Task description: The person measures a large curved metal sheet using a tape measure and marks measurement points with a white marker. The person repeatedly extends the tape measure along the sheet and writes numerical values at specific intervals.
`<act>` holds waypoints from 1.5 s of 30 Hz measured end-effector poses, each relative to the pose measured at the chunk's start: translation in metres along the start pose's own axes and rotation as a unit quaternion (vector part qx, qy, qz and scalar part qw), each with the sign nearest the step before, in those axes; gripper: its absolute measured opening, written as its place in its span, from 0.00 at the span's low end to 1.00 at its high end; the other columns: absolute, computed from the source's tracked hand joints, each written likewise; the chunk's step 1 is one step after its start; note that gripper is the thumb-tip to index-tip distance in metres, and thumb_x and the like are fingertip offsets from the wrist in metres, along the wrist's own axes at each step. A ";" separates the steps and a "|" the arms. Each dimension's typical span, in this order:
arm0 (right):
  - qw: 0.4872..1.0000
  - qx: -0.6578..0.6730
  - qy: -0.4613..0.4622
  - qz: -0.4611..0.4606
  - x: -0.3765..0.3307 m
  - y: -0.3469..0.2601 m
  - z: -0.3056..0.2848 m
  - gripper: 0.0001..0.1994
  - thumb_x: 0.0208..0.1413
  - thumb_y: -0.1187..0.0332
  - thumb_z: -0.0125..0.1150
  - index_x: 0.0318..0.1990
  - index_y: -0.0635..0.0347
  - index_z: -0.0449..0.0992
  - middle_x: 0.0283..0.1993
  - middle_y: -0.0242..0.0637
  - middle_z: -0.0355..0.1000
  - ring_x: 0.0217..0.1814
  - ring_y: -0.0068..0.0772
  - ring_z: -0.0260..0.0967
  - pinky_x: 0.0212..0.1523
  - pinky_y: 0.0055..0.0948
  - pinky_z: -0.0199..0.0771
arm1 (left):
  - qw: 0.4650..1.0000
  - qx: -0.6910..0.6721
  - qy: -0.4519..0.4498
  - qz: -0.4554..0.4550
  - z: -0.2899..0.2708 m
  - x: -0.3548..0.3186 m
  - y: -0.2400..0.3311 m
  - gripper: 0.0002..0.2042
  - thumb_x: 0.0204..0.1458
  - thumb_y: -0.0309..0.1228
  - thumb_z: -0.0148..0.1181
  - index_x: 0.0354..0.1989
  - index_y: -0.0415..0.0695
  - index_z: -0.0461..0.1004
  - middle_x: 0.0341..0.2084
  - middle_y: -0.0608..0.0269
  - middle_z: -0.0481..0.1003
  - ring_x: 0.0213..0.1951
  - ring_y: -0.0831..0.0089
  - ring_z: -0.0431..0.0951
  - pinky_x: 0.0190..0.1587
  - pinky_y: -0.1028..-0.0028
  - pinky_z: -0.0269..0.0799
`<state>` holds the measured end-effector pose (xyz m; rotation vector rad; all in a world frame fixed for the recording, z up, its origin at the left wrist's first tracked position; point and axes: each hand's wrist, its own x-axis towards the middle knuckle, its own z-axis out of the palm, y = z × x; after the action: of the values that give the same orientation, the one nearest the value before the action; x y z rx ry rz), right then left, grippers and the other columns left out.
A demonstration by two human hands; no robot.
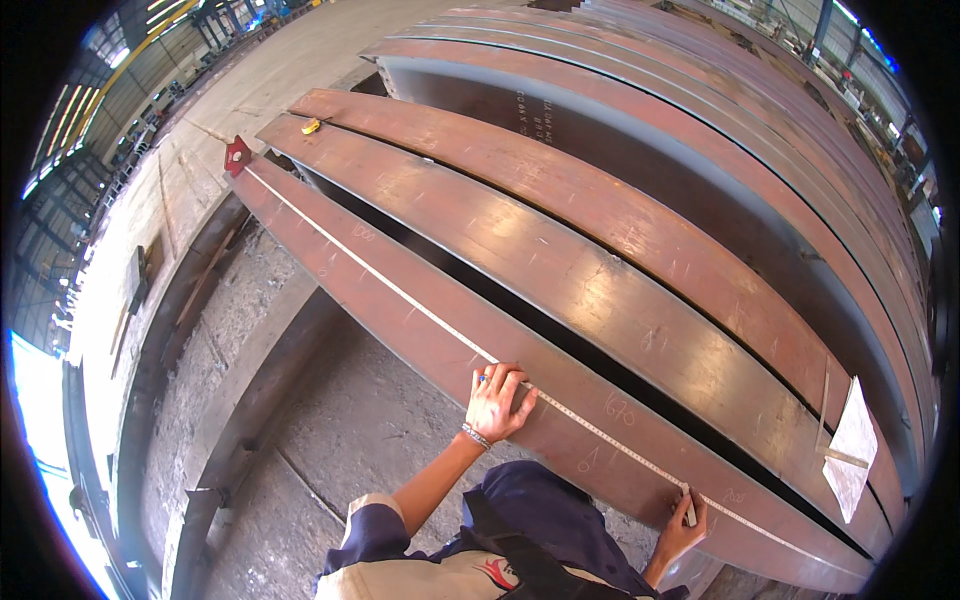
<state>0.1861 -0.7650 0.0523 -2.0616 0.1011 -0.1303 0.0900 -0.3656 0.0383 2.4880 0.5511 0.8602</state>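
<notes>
Two bare hands of mine reach over the near edge of the closest steel beam [455, 305]. The right hand [683, 535] comes in by that edge, toward the beam's right end, thumb and forefinger drawn narrow around a small pale piece [691, 514], too small for me to say what it is. I seem to hold it right at the tape so that its tip meets one graduation. My left hand [500, 402] is farther along toward the left end, fingers half curled and lowered over the strip, probably to steady it flat on the metal; whether they pinch it or only press, I cannot tell. The measuring tape [600, 433] lies lengthwise along the beam's top: it passes beneath my left fingers, stretches between the two hands, brushes close by my right fingertips and goes on toward the right end. Chalk marks dot the surface on both sides of it. Beyond the far edge, across a dark gap, lies a second beam [500, 220], with a third beam [570, 195] close behind it. Near their right ends a white paper sheet [851, 487] rests with a brown strip [845, 458] across it, perhaps as a weight. At the closest beam's left end a red block [237, 157] sits where the tape begins, likely anchoring it, and near the second beam's left end is a small yellow case [310, 126]. Farther back, more beams [600, 95] stand in rows.
</notes>
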 end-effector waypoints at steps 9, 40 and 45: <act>1.000 0.016 0.005 -0.010 -0.001 0.002 0.002 0.12 0.71 0.73 0.62 0.54 0.74 0.81 0.46 0.44 0.83 0.44 0.30 0.82 0.46 0.30 0.86 | 1.000 0.007 0.008 0.008 0.002 -0.001 -0.002 0.14 0.56 0.38 0.71 0.44 0.45 0.77 0.46 0.58 0.78 0.48 0.56 0.77 0.52 0.56 0.68; 0.997 -0.030 0.068 0.014 -0.008 -0.032 0.005 0.08 0.63 0.72 0.69 0.46 0.63 0.87 0.37 0.43 0.85 0.39 0.28 0.83 0.44 0.29 0.80 | 0.998 0.022 -0.008 0.058 0.006 0.002 -0.010 0.14 0.57 0.32 0.67 0.47 0.38 0.76 0.47 0.48 0.75 0.51 0.46 0.74 0.61 0.49 0.65; 0.997 -0.050 0.063 -0.006 -0.008 -0.030 0.003 0.08 0.62 0.71 0.69 0.47 0.62 0.87 0.37 0.43 0.85 0.38 0.32 0.84 0.44 0.30 0.80 | 0.998 0.019 -0.015 0.065 0.004 0.003 -0.008 0.13 0.57 0.32 0.67 0.47 0.37 0.77 0.47 0.48 0.75 0.51 0.46 0.74 0.61 0.49 0.64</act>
<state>0.1786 -0.7471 0.0773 -2.1543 0.1756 -0.2667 0.0933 -0.3593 0.0326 2.5891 0.4029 0.8674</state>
